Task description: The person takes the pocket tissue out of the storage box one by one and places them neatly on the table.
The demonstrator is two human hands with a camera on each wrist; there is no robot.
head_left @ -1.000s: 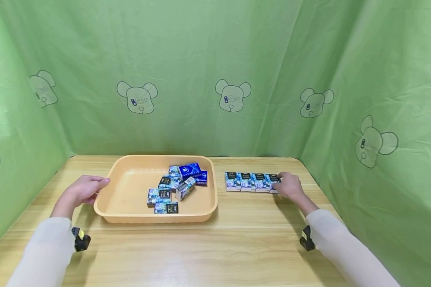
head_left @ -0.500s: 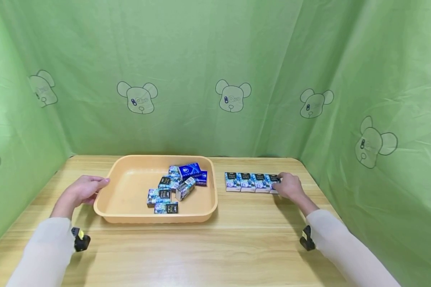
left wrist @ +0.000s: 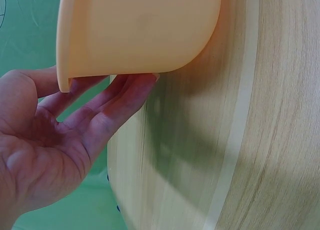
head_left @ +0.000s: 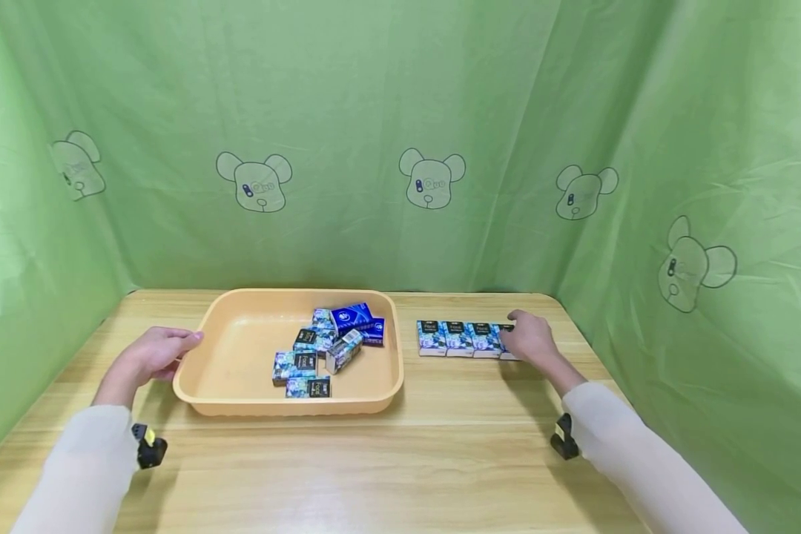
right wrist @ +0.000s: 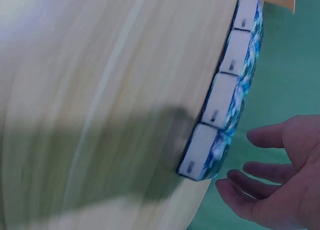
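My left hand (head_left: 155, 352) grips the left side of an orange-yellow plastic tray (head_left: 233, 356). In the left wrist view its fingers (left wrist: 117, 110) lie against the outer wall below the rim. Blue-flowered tissue packs (head_left: 296, 365) and dark blue tissue packs (head_left: 352, 317) lie loosely in the tray's right half. Right of the tray, several flowered tissue packs (head_left: 458, 337) form a tight side-by-side row. My right hand (head_left: 532, 340) hovers at the row's right end, partly hiding the last pack (right wrist: 205, 151). The right wrist view shows its fingers loosely bent, apart from the packs, holding nothing.
Everything stands on a light wooden table (head_left: 400, 475). Green curtains (head_left: 347, 111) with bear-head drawings close off the back and both sides. A small black camera hangs at each wrist, such as the left camera (head_left: 150, 449).
My right hand has let go of the row's last pack and shifted slightly up and left. The left hand, the tray and the packs stay in place.
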